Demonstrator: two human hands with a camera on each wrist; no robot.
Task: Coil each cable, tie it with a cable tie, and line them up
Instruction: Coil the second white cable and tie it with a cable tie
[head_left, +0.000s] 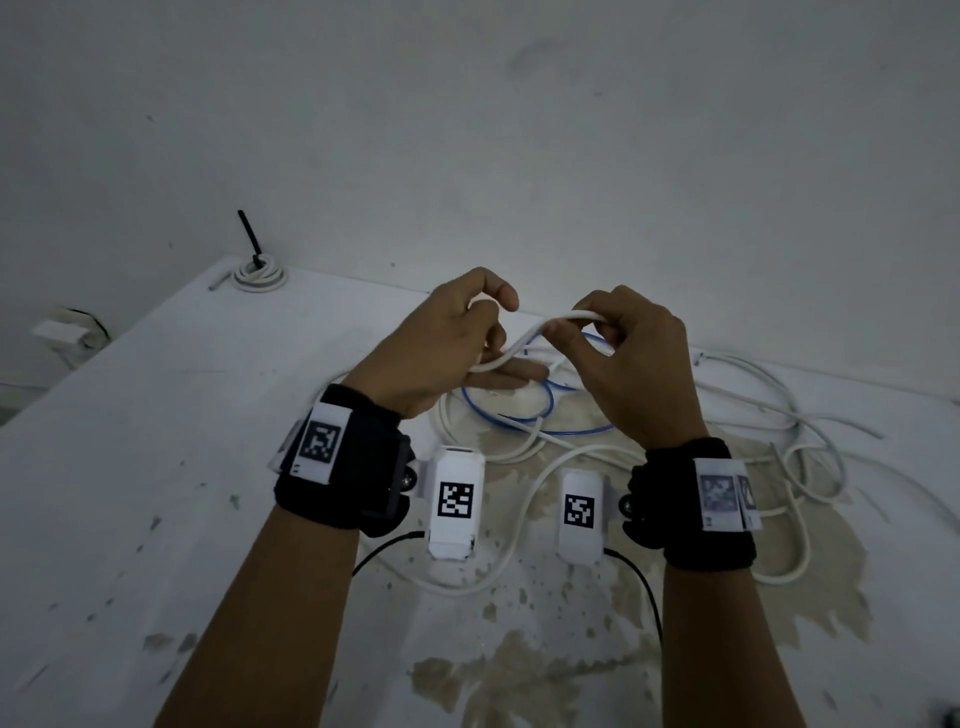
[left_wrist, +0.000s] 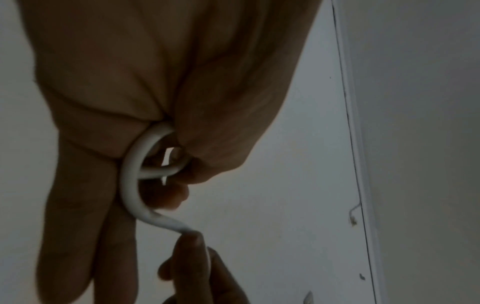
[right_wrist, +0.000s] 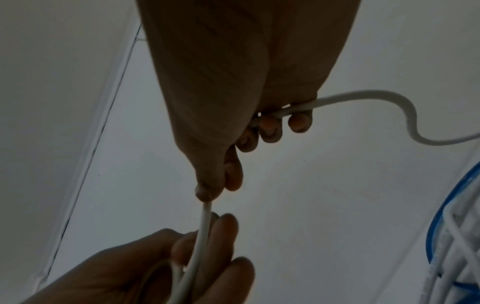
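Note:
Both hands hold one white cable (head_left: 524, 340) above the table. My left hand (head_left: 457, 343) keeps a small loop of the white cable (left_wrist: 132, 170) between thumb and fingers. My right hand (head_left: 623, 358) pinches the white cable (right_wrist: 205, 218) between thumb and forefinger, and its other fingers curl round it further along. Under the hands lies a blue cable (head_left: 519, 410) in loose loops among tangled white cables (head_left: 769, 415). A coiled white cable (head_left: 260, 275) with a black cable tie (head_left: 249, 234) sticking up from it sits at the table's far left corner.
The white table (head_left: 156, 415) has worn, peeling patches near the front. A white wall rises just behind its far edge. A white box with leads (head_left: 67, 332) sits off the table at the left. Thin black leads (head_left: 644, 587) run from the wrist cameras.

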